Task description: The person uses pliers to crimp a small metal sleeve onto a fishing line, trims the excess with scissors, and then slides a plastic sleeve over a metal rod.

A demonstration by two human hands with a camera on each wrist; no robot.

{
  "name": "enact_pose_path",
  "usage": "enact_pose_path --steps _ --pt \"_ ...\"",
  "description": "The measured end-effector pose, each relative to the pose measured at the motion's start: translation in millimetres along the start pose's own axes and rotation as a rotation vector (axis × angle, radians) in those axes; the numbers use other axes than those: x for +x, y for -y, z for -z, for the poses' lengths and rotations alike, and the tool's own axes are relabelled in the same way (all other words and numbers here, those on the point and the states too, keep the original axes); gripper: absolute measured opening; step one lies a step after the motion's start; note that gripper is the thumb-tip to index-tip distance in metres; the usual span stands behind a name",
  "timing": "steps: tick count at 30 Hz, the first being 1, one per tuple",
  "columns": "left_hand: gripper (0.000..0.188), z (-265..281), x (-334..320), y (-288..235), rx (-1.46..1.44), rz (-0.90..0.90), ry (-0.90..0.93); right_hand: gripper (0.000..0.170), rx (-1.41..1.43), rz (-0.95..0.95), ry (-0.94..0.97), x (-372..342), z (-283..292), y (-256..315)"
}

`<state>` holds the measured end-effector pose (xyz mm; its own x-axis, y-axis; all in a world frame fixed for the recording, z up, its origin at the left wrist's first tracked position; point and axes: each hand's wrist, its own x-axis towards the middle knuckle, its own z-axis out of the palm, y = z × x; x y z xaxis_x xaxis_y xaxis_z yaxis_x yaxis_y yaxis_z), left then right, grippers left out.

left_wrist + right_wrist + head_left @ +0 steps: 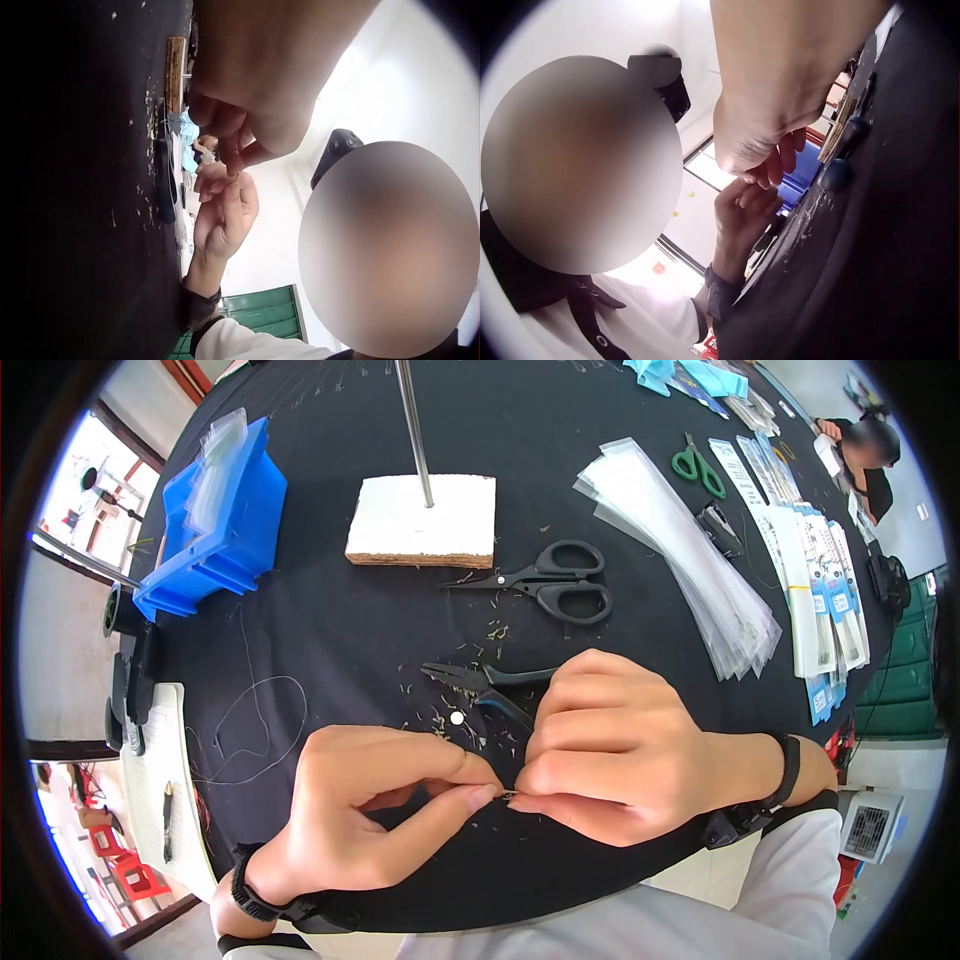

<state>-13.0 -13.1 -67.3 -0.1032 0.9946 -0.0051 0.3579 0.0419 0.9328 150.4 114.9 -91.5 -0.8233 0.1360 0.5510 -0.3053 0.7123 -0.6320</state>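
Note:
Both hands meet fingertip to fingertip above the near part of the black-covered table in the head view. My left hand (385,800) pinches one end of a tiny thin piece (508,794) between thumb and index finger. Its other end is pinched by my right hand (615,760), whose remaining fingers are curled in. What kind of piece it is I cannot tell. Just beyond the fingertips lie pliers (470,678) with dark handles, partly hidden by the right hand. A small white disc (457,717) and scattered clippings (497,630) lie around them.
Black scissors (560,580) lie behind the pliers, before a white block (420,525) holding an upright metal rod (412,430). A blue bin (225,530) and a loop of thin line (265,715) are at left. Clear plastic sleeves (685,560) and green scissors (697,468) lie at right.

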Motion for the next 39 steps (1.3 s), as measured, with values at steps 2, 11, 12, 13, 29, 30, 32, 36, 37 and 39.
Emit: enact_pose_path --steps 2,11,12,13,29,30,32,36,37,39 --pt "0.004 -3.6 2.0 -1.9 0.055 -0.076 -0.040 0.019 -0.047 0.020 -0.018 -1.4 0.6 0.3" --pt "0.005 -4.8 6.7 1.7 0.217 -0.223 -0.020 0.013 -0.138 0.102 0.025 -6.6 -0.7 -2.6" --pt "0.005 -4.5 7.2 2.2 0.220 -0.226 -0.010 0.013 -0.131 0.112 0.007 -7.1 -2.0 -3.4" --pt "0.005 -4.1 7.5 2.6 0.224 -0.230 -0.002 0.013 -0.124 0.123 -0.010 -7.4 -3.9 -4.6" --pt "0.002 -6.5 8.1 5.7 0.101 -0.049 -0.027 0.017 0.028 -0.054 0.017 -8.5 -1.6 -6.2" --pt "0.003 -6.3 7.3 5.6 0.063 -0.015 -0.014 0.017 0.036 -0.087 0.026 -8.2 -0.9 -5.7" --pt "0.007 -6.3 5.0 6.2 -0.011 0.055 0.011 0.017 0.056 -0.151 0.046 -8.2 0.4 -4.6" --pt "0.007 -9.0 5.2 11.1 -0.074 -0.037 -0.002 0.013 0.120 -0.193 0.076 -8.7 -0.8 -4.2" --pt "0.006 -9.1 5.1 10.7 -0.086 -0.032 -0.003 0.013 0.130 -0.201 0.075 -9.0 -1.5 -3.9" --pt "0.005 -9.6 4.2 10.6 -0.101 -0.036 -0.014 0.013 0.140 -0.221 0.052 -8.1 -1.9 -1.7"
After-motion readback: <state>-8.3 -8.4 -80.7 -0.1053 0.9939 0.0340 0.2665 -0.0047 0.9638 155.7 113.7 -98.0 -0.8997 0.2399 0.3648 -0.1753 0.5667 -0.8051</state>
